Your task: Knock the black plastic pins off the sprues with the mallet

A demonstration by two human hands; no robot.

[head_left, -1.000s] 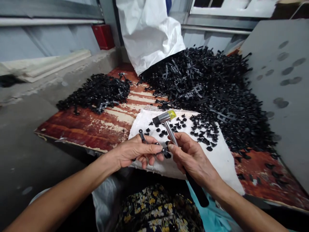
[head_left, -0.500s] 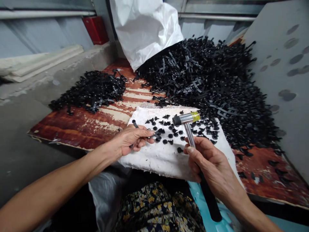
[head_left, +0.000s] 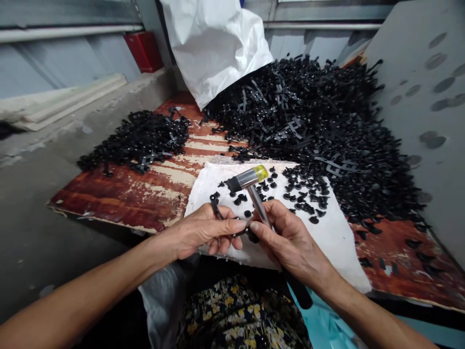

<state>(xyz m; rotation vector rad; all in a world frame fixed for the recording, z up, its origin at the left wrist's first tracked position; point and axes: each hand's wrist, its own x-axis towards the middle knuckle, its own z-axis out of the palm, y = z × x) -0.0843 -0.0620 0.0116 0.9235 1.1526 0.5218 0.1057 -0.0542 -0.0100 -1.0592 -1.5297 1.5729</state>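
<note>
My left hand (head_left: 205, 232) is closed around a thin black plastic strip part (head_left: 217, 209), whose end sticks up above the knuckles. My right hand (head_left: 286, 237) grips the shaft of a small hammer (head_left: 250, 178) with a steel head, a black face and a yellow face. Its thumb and forefinger also pinch a small black cap (head_left: 251, 234) against the part in my left hand. Both hands meet over the near edge of a white cloth pad (head_left: 337, 242) strewn with several loose black caps (head_left: 301, 196).
A worn red board (head_left: 145, 194) carries a small heap of black parts (head_left: 140, 138) at the left and a large heap (head_left: 319, 116) spilling from a white sack (head_left: 214, 43). A grey panel (head_left: 417, 121) leans at the right. Concrete ledge at left, floral fabric below.
Half a second ago my hands were apart, the left reaching among the caps and the hammer off to the right. Now they have come back together near the pad's front edge.
</note>
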